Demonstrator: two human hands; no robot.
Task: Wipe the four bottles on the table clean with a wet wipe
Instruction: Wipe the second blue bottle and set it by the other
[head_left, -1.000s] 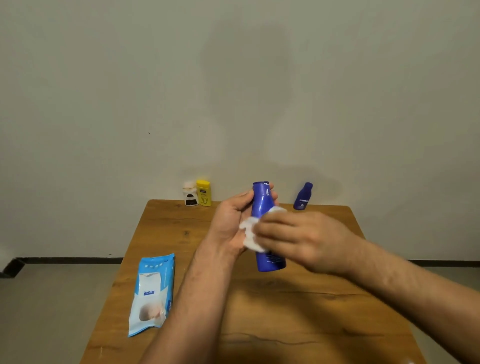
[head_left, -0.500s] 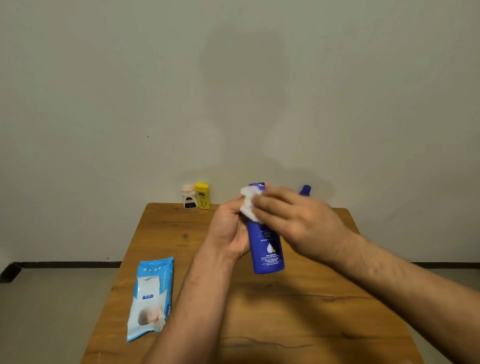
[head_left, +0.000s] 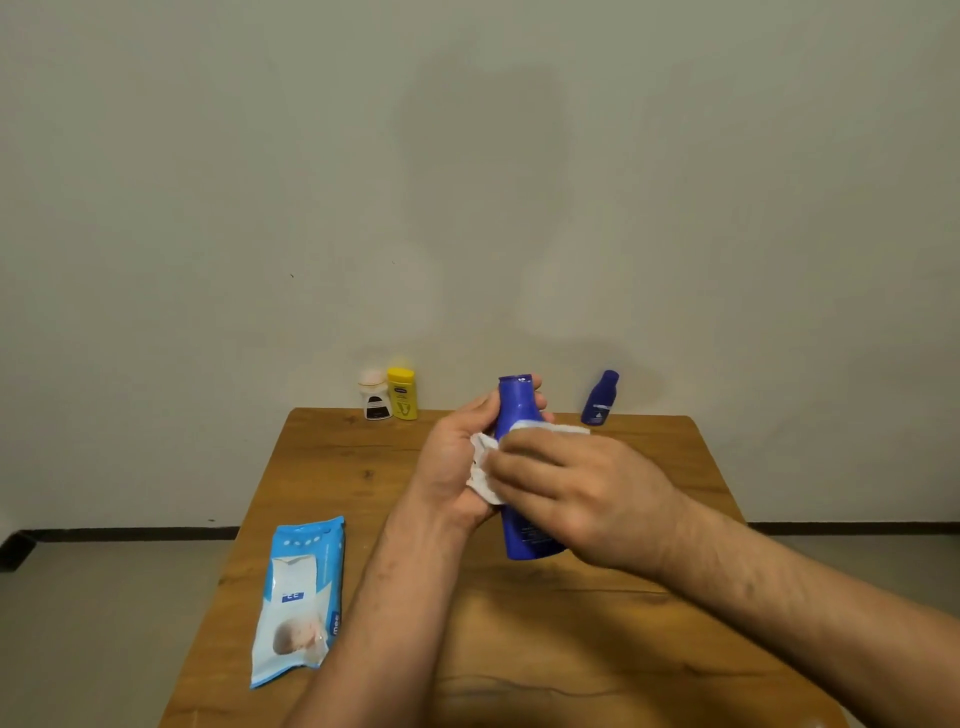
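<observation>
My left hand (head_left: 454, 462) grips a tall blue bottle (head_left: 515, 410) upright above the wooden table (head_left: 332, 467). My right hand (head_left: 576, 488) presses a white wet wipe (head_left: 483, 470) against the bottle's middle, covering most of its body. At the table's far edge stand a small white bottle with a dark label (head_left: 375, 396) and a yellow bottle (head_left: 402, 393) side by side on the left. A small dark blue bottle (head_left: 600, 398) stands at the far right.
A blue and white pack of wet wipes (head_left: 300, 597) lies flat near the table's left front edge. A plain wall rises right behind the table. Grey floor shows on both sides.
My right hand with the wipe has slid down from the bottle's cap to its middle. The left hand keeps its hold on the bottle.
</observation>
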